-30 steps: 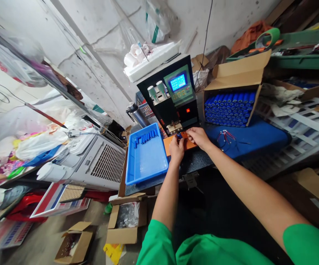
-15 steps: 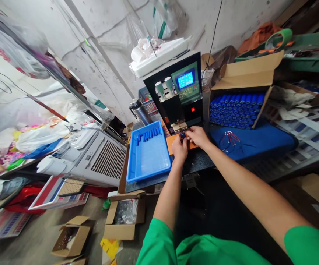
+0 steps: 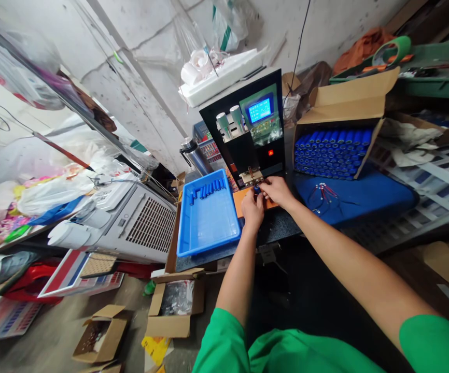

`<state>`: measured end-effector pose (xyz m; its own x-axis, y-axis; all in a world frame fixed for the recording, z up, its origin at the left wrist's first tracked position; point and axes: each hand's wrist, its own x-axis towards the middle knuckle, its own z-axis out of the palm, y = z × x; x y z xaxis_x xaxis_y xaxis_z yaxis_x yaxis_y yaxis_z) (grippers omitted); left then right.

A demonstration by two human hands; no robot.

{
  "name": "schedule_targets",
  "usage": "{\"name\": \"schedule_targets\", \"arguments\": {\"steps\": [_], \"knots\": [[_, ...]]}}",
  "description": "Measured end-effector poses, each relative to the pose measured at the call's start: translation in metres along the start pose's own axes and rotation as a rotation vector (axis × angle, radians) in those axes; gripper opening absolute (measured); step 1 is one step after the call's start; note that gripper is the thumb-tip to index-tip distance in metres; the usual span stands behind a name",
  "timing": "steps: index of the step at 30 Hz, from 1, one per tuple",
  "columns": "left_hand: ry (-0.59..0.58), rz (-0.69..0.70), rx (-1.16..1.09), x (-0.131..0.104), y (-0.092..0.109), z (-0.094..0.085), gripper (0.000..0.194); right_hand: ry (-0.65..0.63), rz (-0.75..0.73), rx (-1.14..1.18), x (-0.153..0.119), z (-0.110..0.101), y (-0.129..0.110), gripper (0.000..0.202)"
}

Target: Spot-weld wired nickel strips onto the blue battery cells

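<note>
A blue cylindrical battery cell (image 3: 257,190) is end-on between my hands, just in front of the copper-coloured electrodes (image 3: 251,173) of a spot welder (image 3: 243,154). My left hand (image 3: 252,210) is closed around the cell from the near side. To its right, my right hand (image 3: 278,190) pinches at the cell's far end, close under the electrodes; whatever its fingertips hold is too small to make out. Both hands are over an orange plate (image 3: 240,199). The welder's screen (image 3: 260,110) glows blue, and a red light shows below it.
Left of the hands lies a blue tray (image 3: 209,225) with several blue cells along its far side. An open cardboard box (image 3: 351,101) packed with cells stands on the right. Red and black wires (image 3: 324,192) lie before it. A steel flask (image 3: 198,157) stands behind the tray.
Both hands stay at the electrodes with the cell, almost unmoved. The view has shifted very slightly.
</note>
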<state>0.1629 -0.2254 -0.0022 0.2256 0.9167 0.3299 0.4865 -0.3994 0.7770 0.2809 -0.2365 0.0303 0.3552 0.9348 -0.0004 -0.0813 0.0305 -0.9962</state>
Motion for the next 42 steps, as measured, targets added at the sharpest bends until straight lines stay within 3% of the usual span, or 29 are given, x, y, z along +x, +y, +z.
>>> {"name": "schedule_targets", "arguments": {"steps": [15, 27, 30, 35, 39, 42], "knots": [[-0.030, -0.021, 0.121, 0.000, 0.002, -0.001, 0.018, -0.007, -0.036, -0.041, 0.005, -0.002, 0.009, 0.021], [-0.041, -0.040, 0.140, 0.001, 0.004, -0.001, 0.020, -0.070, 0.009, -0.018, -0.009, -0.011, 0.002, 0.018], [-0.049, -0.027, 0.130, 0.001, 0.003, -0.001, 0.021, 0.003, -0.137, -0.217, -0.014, -0.019, 0.006, 0.012], [-0.060, 0.027, 0.133, -0.001, 0.002, -0.003, 0.023, 0.217, -0.552, -0.658, -0.033, -0.034, -0.001, 0.012], [-0.073, 0.082, 0.127, -0.003, 0.003, -0.005, 0.025, 0.169, -0.781, -0.920, -0.043, -0.036, -0.014, 0.020], [-0.095, 0.104, 0.119, -0.003, 0.005, -0.007, 0.028, 0.065, -0.810, -1.050, -0.042, -0.030, -0.018, 0.022]]}}
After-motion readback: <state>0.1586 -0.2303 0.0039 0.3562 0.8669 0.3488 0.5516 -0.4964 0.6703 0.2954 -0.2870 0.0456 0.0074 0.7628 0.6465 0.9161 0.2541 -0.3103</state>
